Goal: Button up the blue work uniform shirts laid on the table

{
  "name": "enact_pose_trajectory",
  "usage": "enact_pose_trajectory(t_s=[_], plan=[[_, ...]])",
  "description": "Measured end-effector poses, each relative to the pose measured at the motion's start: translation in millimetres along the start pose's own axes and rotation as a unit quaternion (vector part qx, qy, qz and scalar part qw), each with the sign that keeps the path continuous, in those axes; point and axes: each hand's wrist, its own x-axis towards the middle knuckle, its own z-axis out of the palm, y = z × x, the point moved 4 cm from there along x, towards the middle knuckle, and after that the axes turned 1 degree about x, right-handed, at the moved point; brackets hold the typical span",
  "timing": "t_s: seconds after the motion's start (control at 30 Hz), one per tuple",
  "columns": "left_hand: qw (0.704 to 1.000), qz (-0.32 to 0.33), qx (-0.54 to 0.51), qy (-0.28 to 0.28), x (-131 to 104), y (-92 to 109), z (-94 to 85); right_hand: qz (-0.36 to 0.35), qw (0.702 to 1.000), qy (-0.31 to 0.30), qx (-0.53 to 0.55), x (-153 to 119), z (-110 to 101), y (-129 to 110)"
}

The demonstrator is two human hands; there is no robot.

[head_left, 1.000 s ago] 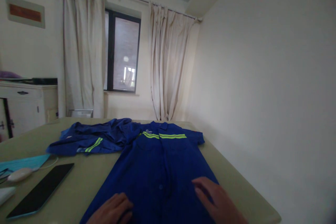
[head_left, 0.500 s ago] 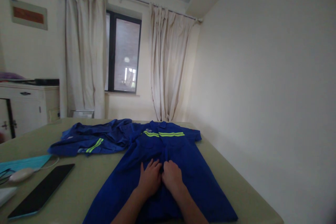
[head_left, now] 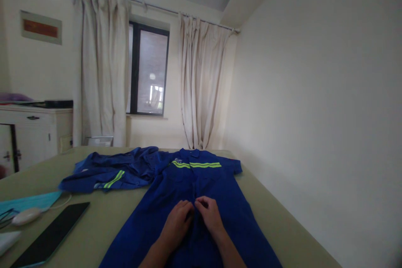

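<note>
A blue short-sleeved garment with a collar and yellow-green stripes across its chest lies spread on the table. Both hands are at its front middle line. My left hand has its fingers curled together at the left side of that line; its fingertips are partly hidden. Just to the right, my right hand pinches with thumb and forefinger at the front edge; what lies between the fingertips is too small to make out. A narrow gap separates the two hands.
A second blue garment lies crumpled at the back left of the table. Nearer on the left are a black tablet-like object, a light blue mask and a white mouse-shaped object. A wall stands on the right.
My left hand's spread fingers have curled in. My right hand has gone from a fist-like shape to a pinch. The camera view has tilted up slightly.
</note>
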Motion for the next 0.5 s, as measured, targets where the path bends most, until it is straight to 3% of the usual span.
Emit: enact_pose_trajectory(t_s=[0.2,0.33,0.5], plan=[[0.999,-0.003,-0.039,0.020,-2,-3,0.9,-0.004,0.992,-0.096,0.082,-6,7,-8],[1.000,-0.005,-0.013,0.017,-3,0,-2.6,-0.003,0.998,-0.053,0.039,-3,-1,-6],[0.999,-0.032,-0.022,0.019,-2,1,-7.9,-0.015,0.994,-0.016,-0.106,-5,-6,-14]])
